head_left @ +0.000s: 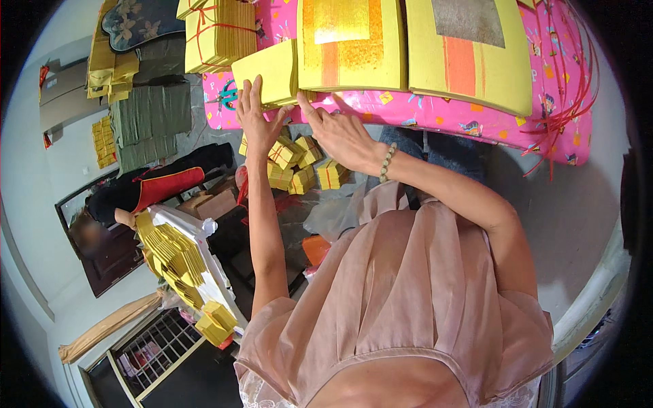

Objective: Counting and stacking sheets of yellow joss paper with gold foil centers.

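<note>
A low stack of plain yellow paper lies at the near edge of the pink-covered table. My left hand reaches up to its front edge, fingers spread and fingertips at the paper, thumb out to the right. My right hand, with a beaded bracelet at the wrist, points its index finger at the stack's near right corner; its other fingers bend loosely. Nothing shows in either hand. Right beside the stack lies a yellow paper pile with a gold square, then another with a silver square.
Teal-handled scissors lie left of the stack, below a red-tied yellow bundle. Red strings hang over the table's right end. Several tied yellow bundles sit below. At left, another person works at a paper-covered table.
</note>
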`<state>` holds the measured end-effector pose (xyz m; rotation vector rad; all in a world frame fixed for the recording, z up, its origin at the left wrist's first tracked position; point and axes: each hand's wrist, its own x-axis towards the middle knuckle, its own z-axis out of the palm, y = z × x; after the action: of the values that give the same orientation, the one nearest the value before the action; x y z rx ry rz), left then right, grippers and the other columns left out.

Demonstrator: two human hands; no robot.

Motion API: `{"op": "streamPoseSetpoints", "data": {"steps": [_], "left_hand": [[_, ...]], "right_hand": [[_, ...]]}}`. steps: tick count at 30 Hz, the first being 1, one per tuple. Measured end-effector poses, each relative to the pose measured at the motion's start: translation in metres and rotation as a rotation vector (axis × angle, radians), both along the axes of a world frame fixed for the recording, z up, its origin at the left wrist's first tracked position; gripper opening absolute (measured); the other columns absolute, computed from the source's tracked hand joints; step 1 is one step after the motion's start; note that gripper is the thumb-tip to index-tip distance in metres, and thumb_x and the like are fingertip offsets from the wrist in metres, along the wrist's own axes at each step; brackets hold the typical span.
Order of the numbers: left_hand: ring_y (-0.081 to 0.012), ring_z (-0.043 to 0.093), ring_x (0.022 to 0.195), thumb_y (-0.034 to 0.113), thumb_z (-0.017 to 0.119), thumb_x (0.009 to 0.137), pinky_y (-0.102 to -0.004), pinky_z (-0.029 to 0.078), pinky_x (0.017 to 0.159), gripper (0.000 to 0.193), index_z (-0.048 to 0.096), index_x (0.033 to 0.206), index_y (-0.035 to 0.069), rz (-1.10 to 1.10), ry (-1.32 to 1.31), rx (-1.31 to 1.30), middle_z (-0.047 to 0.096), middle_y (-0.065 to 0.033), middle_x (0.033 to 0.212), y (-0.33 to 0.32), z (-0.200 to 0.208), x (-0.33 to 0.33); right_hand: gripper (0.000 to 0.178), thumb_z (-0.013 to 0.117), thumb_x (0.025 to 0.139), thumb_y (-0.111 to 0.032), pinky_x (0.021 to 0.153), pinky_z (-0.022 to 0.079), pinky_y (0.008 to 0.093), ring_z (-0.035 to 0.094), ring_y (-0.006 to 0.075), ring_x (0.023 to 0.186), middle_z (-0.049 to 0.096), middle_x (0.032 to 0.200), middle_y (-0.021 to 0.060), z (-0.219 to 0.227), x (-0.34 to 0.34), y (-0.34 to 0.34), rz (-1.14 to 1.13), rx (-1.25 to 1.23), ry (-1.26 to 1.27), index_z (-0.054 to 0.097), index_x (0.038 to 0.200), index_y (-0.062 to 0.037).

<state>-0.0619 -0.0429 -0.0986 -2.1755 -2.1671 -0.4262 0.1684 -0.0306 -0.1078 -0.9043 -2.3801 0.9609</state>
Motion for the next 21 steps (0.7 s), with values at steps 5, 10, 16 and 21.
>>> {"op": "streamPoseSetpoints", "data": {"steps": [5,10,16,21], "left_hand": [[-0.0435,0.032,0.137,0.044,0.085,0.070,-0.0551,0.028,0.110,0.093,0.039,0.147,0.018,0.045,0.006,-0.010,0.037,-0.0215,0.150,-0.001,0.004,0.001],[-0.0423,0.033,0.137,0.051,0.083,0.069,-0.0554,0.027,0.109,0.095,0.039,0.146,0.016,0.061,0.004,-0.081,0.037,-0.0225,0.148,0.000,0.023,0.008],[-0.0435,0.032,0.136,0.064,0.077,0.069,-0.0551,0.026,0.110,0.097,0.043,0.144,0.013,0.090,0.004,-0.155,0.036,-0.0245,0.147,0.008,0.037,0.009],[-0.0442,0.032,0.135,0.067,0.075,0.069,-0.0561,0.025,0.111,0.093,0.048,0.139,0.012,0.027,-0.008,-0.022,0.037,-0.0244,0.146,0.020,0.057,0.022]], "right_hand": [[0.068,0.063,0.084,-0.007,0.062,0.053,0.0452,0.064,0.0345,0.074,0.059,0.103,0.0168,0.014,0.019,0.001,-0.018,0.026,0.046,0.034,0.146,-0.0018],[0.023,0.065,0.084,-0.011,0.069,0.051,0.0393,0.061,0.0274,0.083,0.056,0.095,0.0099,0.067,0.071,0.038,-0.029,0.298,0.012,0.062,0.107,-0.0059],[0.023,0.073,0.077,-0.016,0.076,0.050,0.0379,0.059,0.0249,0.093,0.060,0.093,0.0096,0.081,0.103,0.074,-0.034,0.556,-0.170,0.062,0.092,-0.0020],[0.024,0.075,0.076,-0.019,0.076,0.049,0.0377,0.059,0.0258,0.093,0.060,0.093,0.0102,0.068,0.099,0.076,-0.010,0.602,-0.260,0.063,0.089,-0.0027]]}}
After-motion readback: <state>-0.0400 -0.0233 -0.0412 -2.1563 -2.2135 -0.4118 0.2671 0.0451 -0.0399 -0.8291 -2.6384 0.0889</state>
